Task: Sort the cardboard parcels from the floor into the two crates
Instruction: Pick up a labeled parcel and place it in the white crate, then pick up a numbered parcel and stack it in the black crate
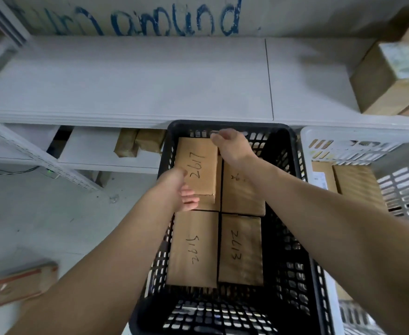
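From my end of the feed, the biggest thing is the white shelf [150, 81] across the top, with a large cardboard box [387, 78] on its right end. Below it is the black crate [222, 124], dead centre, and the white crate [343, 146] is right beside it on the right with a couple of parcels inside.

The black crate has four brown parcels laid flat. The 2613 parcel [241, 250] is near right, with another numbered parcel [193, 247] just left of it. I can't read that number cleanly.

The 2617 parcel [198, 165] is at the far left, sitting a bit higher than the ones around it. The left hand [181, 187] has its near end, thumb on top and fingers [189, 198] curled under. The right hand [232, 146] is clamped over the far end, though its fingers are mostly hidden behind the hand.

A red-taped parcel [17, 286] lies on the floor [53, 213] at lower left, blurry.
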A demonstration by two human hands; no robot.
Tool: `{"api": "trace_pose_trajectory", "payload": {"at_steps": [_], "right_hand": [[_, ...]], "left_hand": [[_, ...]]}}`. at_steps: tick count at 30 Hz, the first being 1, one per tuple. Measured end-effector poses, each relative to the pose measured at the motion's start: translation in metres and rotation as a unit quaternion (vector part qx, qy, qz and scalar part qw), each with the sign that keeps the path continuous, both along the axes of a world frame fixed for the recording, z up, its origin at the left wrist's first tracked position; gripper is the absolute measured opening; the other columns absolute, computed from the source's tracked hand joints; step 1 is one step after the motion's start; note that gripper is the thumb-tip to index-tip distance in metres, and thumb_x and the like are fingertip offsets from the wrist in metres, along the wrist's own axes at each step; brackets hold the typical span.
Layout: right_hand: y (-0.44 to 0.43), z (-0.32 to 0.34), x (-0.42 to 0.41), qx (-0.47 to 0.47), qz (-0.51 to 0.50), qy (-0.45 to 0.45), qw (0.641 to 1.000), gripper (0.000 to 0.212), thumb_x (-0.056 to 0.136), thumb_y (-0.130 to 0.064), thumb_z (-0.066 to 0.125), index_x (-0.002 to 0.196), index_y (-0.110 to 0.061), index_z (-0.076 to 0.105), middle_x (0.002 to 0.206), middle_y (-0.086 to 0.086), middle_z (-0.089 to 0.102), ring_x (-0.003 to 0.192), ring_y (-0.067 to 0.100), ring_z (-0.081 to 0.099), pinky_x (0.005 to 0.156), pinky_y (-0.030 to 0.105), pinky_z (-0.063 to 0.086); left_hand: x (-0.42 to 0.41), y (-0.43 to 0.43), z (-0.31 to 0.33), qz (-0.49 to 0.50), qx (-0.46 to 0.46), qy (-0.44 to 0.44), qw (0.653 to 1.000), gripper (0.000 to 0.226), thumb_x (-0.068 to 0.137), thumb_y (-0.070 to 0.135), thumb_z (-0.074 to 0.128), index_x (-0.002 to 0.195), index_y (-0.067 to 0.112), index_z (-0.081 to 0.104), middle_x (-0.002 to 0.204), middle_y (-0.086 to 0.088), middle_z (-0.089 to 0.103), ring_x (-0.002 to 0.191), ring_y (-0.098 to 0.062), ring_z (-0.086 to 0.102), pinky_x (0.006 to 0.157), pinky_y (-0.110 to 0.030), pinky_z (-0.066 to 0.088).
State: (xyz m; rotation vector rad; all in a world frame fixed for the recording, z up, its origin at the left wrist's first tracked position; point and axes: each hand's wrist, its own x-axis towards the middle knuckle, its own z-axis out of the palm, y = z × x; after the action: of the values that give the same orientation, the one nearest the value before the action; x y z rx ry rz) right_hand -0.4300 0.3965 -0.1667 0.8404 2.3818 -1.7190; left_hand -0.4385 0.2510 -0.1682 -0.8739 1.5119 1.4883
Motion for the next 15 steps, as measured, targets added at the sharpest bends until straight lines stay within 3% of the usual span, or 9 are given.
{"api": "trace_pose_trajectory", "payload": {"at_steps": [2,5,9,12,15], "right_hand": [[0.004,0.026,0.017,-0.012,-0.025,0.042,0.999,0.048,0.098,-0.037,0.049,0.137,-0.009,0.049,0.133,0.004,0.056,0.119,0.017,0.051,0.092,0.025,0.038],[0.012,0.065,0.051,-0.028,-0.063,0.108,0.992,0.041,0.099,-0.037,0.046,0.128,-0.008,0.055,0.113,-0.002,0.059,0.099,0.009,0.051,0.082,0.02,0.04],[0.029,0.109,0.104,-0.055,-0.131,0.189,0.972,0.045,0.098,-0.04,0.046,0.129,-0.007,0.056,0.123,-0.001,0.059,0.106,0.005,0.049,0.085,0.018,0.034],[0.042,0.137,0.149,-0.084,-0.168,0.249,0.95,0.046,0.098,-0.042,0.045,0.127,-0.009,0.057,0.12,-0.004,0.061,0.109,0.004,0.053,0.089,0.019,0.035],[0.056,0.157,0.196,-0.085,-0.203,0.298,0.929,0.035,0.097,-0.045,0.045,0.112,-0.019,0.062,0.107,-0.013,0.063,0.104,-0.003,0.056,0.09,0.02,0.037]], "left_hand": [[0.002,0.009,0.02,-0.03,-0.026,0.083,0.996,0.023,0.096,0.029,0.05,0.093,0.007,0.056,0.096,-0.011,0.063,0.09,-0.027,0.063,0.081,-0.04,0.054],[0.015,0.031,0.052,-0.048,0.014,0.207,0.977,0.022,0.096,0.03,0.051,0.099,0.011,0.061,0.102,-0.009,0.068,0.094,-0.025,0.067,0.082,-0.039,0.055],[0.053,0.064,0.102,-0.064,0.081,0.311,0.945,0.02,0.097,0.026,0.05,0.103,0.009,0.06,0.102,-0.008,0.068,0.088,-0.022,0.066,0.092,-0.041,0.051],[0.094,0.087,0.134,-0.115,0.116,0.4,0.902,0.029,0.098,0.033,0.048,0.109,0.01,0.062,0.106,-0.007,0.069,0.092,-0.019,0.067,0.088,-0.037,0.051],[0.132,0.108,0.156,-0.193,0.162,0.482,0.839,0.041,0.096,0.046,0.044,0.11,0.012,0.062,0.107,-0.003,0.068,0.097,-0.015,0.068,0.09,-0.033,0.053]]}}
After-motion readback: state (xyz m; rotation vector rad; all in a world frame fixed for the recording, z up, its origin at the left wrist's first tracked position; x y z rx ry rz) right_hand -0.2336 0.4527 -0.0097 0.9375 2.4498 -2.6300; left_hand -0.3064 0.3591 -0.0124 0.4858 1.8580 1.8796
